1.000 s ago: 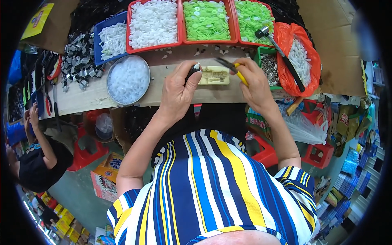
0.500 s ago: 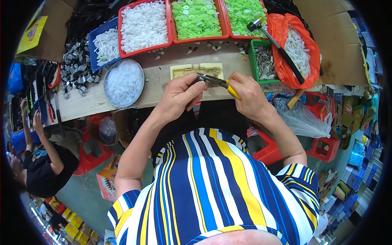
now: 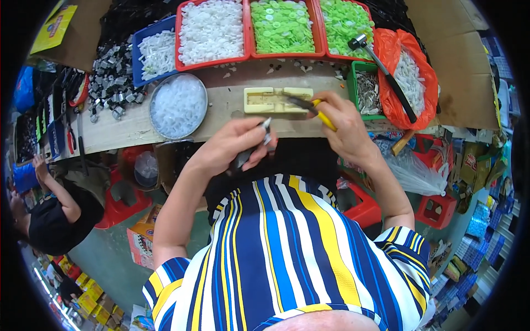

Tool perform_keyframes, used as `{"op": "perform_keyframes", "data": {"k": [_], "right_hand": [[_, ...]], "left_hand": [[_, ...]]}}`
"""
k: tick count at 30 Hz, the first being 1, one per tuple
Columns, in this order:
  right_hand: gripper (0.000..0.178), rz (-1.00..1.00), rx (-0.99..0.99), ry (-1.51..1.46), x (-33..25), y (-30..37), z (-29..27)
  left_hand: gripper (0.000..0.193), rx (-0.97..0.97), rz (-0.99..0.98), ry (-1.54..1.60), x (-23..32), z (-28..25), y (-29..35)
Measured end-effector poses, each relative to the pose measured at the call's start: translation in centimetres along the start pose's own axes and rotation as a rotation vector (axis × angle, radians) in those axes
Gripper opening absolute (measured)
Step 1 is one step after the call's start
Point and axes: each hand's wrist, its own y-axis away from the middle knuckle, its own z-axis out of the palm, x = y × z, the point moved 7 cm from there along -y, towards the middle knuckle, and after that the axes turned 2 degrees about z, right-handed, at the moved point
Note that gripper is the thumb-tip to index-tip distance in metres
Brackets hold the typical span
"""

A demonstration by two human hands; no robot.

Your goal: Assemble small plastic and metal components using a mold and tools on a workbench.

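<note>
My right hand (image 3: 349, 128) is closed around the yellow handles of a pair of pliers (image 3: 302, 103). Their dark jaws point left, over a cream-coloured block with hollows (image 3: 255, 105) lying on the workbench. Closer to my body, my left hand (image 3: 229, 142) grips a small dark piece (image 3: 243, 159) with a silvery end (image 3: 268, 126) sticking up past the thumb. Fingers cover much of that piece, so its kind cannot be made out. The pliers and the piece are apart.
Along the back of the workbench (image 3: 226, 105) stand red trays of white (image 3: 212, 33) and green plastic parts (image 3: 281, 27). A round pan (image 3: 179, 105), a blue tray (image 3: 157, 55), a green bin of metal pins (image 3: 367, 91) and a hammer (image 3: 389, 77) are around. A co-worker (image 3: 61, 215) sits left.
The pliers have come away from the small dark piece. My left hand has moved down toward my body and tilted the piece. My right hand has shifted slightly right.
</note>
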Motion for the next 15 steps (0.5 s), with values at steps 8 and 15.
{"op": "perform_keyframes", "data": {"k": [8, 15], "right_hand": [[0.028, 0.234, 0.012, 0.456, 5.9, 0.8, 1.0], [0.034, 0.324, -0.053, 0.593, 6.9, 0.5, 2.4]], "left_hand": [[0.029, 0.310, -0.029, -1.140, 0.8, -5.7, 8.1], [0.022, 0.548, 0.391, -1.206, 11.3, -10.1, 2.6]]}}
